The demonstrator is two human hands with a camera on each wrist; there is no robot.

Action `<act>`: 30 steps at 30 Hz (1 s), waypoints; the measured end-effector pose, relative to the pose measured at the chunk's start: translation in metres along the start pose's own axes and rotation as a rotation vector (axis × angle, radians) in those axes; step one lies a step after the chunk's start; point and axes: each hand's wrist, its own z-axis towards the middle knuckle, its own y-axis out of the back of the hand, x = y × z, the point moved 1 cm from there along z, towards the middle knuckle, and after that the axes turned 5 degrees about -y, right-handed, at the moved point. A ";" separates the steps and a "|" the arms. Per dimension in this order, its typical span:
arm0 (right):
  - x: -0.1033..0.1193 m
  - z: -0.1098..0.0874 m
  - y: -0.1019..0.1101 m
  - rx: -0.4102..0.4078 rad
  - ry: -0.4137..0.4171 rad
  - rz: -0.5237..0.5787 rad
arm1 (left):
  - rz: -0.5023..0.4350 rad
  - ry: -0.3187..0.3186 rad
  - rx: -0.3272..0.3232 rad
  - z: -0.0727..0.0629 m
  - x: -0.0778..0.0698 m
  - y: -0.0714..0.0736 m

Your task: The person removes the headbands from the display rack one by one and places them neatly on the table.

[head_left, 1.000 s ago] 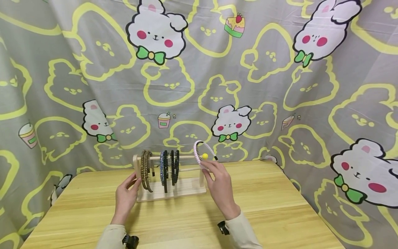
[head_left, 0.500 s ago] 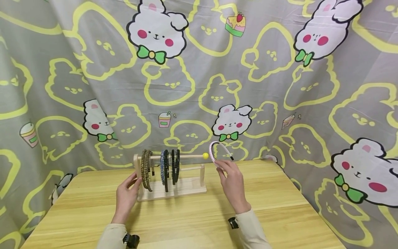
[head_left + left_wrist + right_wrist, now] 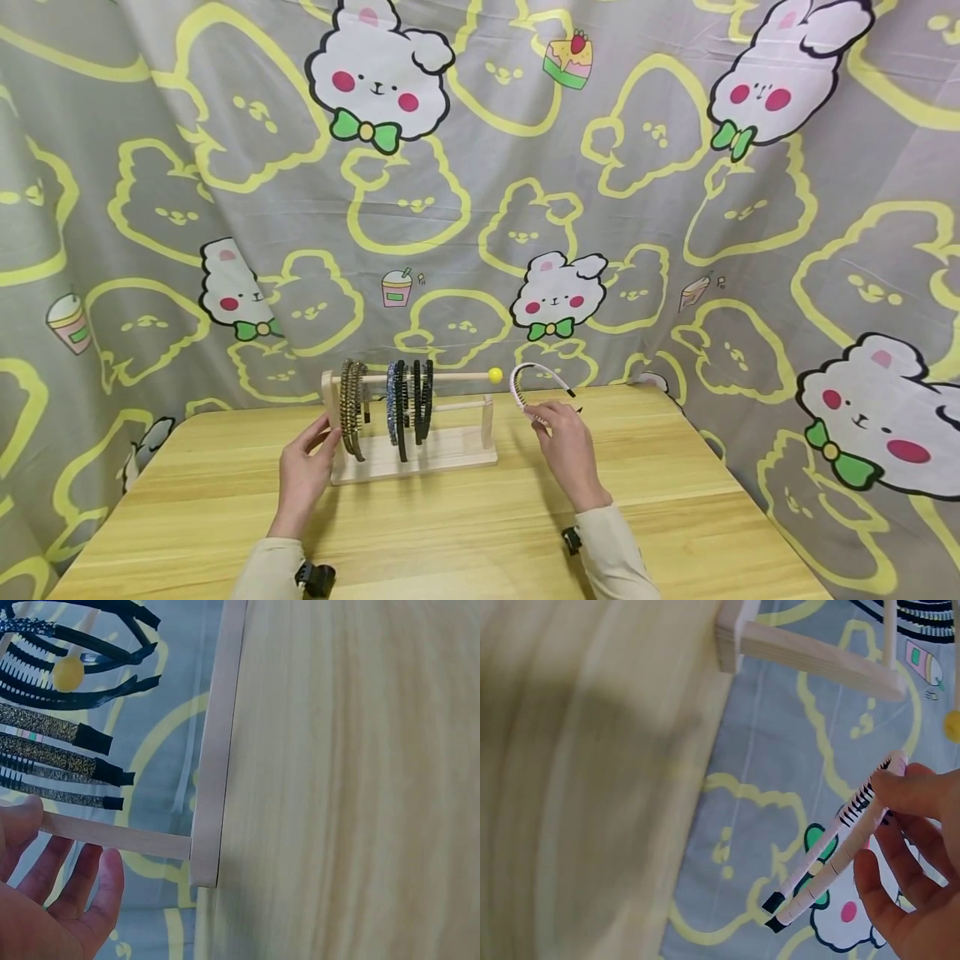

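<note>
In the head view my left hand (image 3: 303,479) grips the left upright of a pale wooden headband rack (image 3: 457,457). The left wrist view shows thumb and fingers on either side of that upright (image 3: 127,837). My right hand (image 3: 570,457) pinches a pale pink headband (image 3: 515,388) with inner teeth, held just right of the rack. Its black-tipped ends point away from the thumb (image 3: 911,793) in the right wrist view. Several gold-brown headbands (image 3: 349,412) hang at the rod's left end. A blue headband (image 3: 392,400) and several black headbands (image 3: 427,404) hang nearer its middle.
A yellow ball (image 3: 496,376) caps the right end of the rack's upper rod. A shorter upright (image 3: 487,423) bears the lower rod. The rack stands on a wood-grain table (image 3: 420,533), and a grey patterned curtain (image 3: 465,200) hangs behind and at both sides.
My right hand has carried the pink headband rightward off the upper rod, past the yellow ball, then slightly lower. My left hand has stayed at the rack's upright.
</note>
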 end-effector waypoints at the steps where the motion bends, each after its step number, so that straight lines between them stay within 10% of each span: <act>1: -0.001 -0.001 -0.001 0.015 0.003 -0.003 | -0.001 0.000 0.000 0.000 0.000 0.000; 30: -0.016 -0.017 -0.029 0.308 0.044 -0.055 | 0.013 -0.001 0.007 0.000 0.001 0.000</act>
